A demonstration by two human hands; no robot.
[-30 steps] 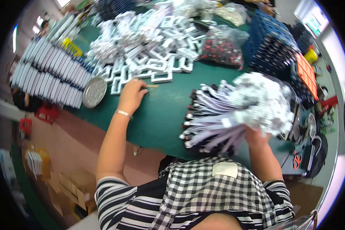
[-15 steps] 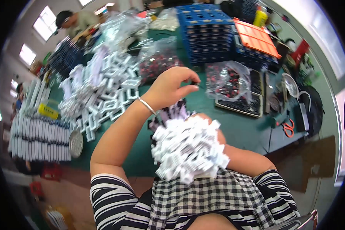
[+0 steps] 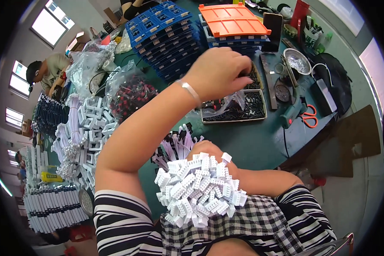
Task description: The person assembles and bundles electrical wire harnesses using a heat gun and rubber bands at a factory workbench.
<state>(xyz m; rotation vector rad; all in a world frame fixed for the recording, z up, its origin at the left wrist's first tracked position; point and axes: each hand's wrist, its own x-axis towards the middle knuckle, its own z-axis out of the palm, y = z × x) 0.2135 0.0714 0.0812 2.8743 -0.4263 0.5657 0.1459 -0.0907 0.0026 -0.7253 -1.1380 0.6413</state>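
Over the green table [image 3: 260,147], the right hand [image 3: 210,150] clasps a white-connector cable bundle [image 3: 198,187], seemingly light, floppy and best gripped around its wires [image 3: 181,144], while the half-curled left hand [image 3: 221,71], contents unclear, hangs near a black-parts box [image 3: 243,121].

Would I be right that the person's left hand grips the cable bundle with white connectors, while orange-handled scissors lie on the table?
Not quite: the right hand grips the cable bundle, as the head view shows; the orange-handled scissors do lie on the table.
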